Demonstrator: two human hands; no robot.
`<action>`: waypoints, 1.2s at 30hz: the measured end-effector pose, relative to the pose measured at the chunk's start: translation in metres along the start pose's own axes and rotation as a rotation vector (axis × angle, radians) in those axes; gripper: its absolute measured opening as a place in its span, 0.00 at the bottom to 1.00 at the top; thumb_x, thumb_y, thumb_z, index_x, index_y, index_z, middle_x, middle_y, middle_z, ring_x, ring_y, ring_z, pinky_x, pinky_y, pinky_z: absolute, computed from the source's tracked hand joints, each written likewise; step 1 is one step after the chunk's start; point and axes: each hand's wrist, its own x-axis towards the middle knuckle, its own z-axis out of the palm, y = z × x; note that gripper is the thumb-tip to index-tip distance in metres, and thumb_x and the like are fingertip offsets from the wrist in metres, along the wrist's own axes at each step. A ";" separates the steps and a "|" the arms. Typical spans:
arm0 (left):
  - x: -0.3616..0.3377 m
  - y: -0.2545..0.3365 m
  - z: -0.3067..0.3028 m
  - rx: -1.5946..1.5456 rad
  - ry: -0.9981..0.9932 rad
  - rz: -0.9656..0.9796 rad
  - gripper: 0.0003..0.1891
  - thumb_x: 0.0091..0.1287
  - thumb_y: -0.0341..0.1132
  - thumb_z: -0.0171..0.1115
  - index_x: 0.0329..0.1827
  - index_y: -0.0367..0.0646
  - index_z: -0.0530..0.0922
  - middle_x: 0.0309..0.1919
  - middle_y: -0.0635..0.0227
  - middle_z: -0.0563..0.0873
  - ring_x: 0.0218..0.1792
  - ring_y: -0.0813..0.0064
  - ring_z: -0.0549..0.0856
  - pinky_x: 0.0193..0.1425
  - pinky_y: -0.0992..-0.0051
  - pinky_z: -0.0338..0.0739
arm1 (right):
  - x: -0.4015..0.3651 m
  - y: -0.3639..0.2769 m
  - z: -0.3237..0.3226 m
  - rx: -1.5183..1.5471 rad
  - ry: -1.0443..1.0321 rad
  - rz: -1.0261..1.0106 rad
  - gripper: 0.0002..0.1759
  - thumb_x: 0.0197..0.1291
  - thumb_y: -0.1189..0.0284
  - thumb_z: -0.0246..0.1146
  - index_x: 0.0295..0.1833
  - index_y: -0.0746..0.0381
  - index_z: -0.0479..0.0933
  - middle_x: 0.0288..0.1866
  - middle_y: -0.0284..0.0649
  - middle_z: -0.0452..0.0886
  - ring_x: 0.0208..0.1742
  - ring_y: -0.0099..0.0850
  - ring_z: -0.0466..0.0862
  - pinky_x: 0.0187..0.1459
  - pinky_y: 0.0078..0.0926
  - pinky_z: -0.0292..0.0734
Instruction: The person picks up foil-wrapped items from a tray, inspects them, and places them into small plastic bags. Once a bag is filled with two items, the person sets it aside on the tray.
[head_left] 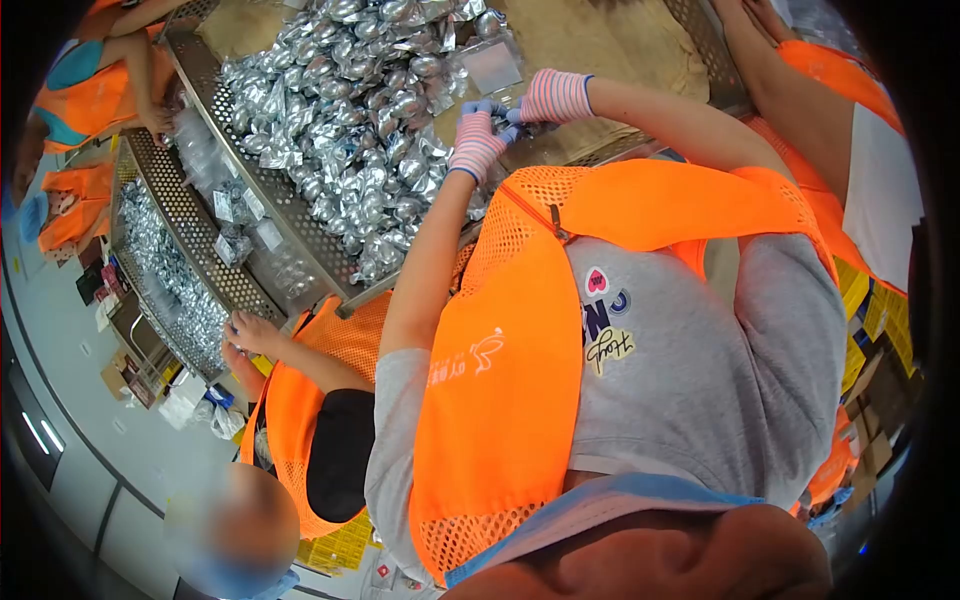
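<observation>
My left hand, in a pink-and-white striped glove with blue fingertips, is closed beside the edge of a large heap of silver foil-wrapped pieces. My right hand, in a matching glove, meets it from the right, its fingers bent inward. The fingertips of both hands come together over the table. A small dark or silvery thing seems to lie between them, but the fingers mostly hide it. Just above the hands, a clear plastic bag with a pale label lies against the heap.
The heap lies on a metal table with a perforated raised rim. Brown sheeting covers its right part. Clear packs lie in a side trough at left. Co-workers in orange vests stand close on both sides; one co-worker's hand is at lower left.
</observation>
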 end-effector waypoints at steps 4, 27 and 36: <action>-0.012 -0.005 -0.008 -0.040 -0.004 0.074 0.25 0.48 0.42 0.71 0.48 0.44 0.75 0.46 0.52 0.73 0.47 0.57 0.75 0.53 0.68 0.72 | 0.002 -0.007 -0.010 -0.007 -0.088 0.163 0.12 0.50 0.71 0.59 0.42 0.53 0.69 0.28 0.40 0.79 0.31 0.42 0.81 0.30 0.37 0.76; -0.010 0.015 -0.005 0.063 0.048 -0.140 0.24 0.39 0.39 0.74 0.39 0.43 0.75 0.40 0.56 0.75 0.36 0.61 0.79 0.44 0.69 0.76 | 0.001 -0.001 -0.002 -0.042 -0.040 0.036 0.09 0.50 0.71 0.58 0.39 0.53 0.76 0.28 0.42 0.80 0.33 0.44 0.81 0.30 0.39 0.76; -0.009 0.006 -0.003 -0.007 0.081 -0.076 0.25 0.39 0.39 0.75 0.41 0.43 0.75 0.38 0.57 0.76 0.37 0.62 0.78 0.44 0.69 0.76 | -0.003 0.011 0.000 -0.071 -0.016 -0.108 0.16 0.50 0.73 0.57 0.46 0.52 0.69 0.33 0.42 0.76 0.30 0.44 0.80 0.25 0.39 0.74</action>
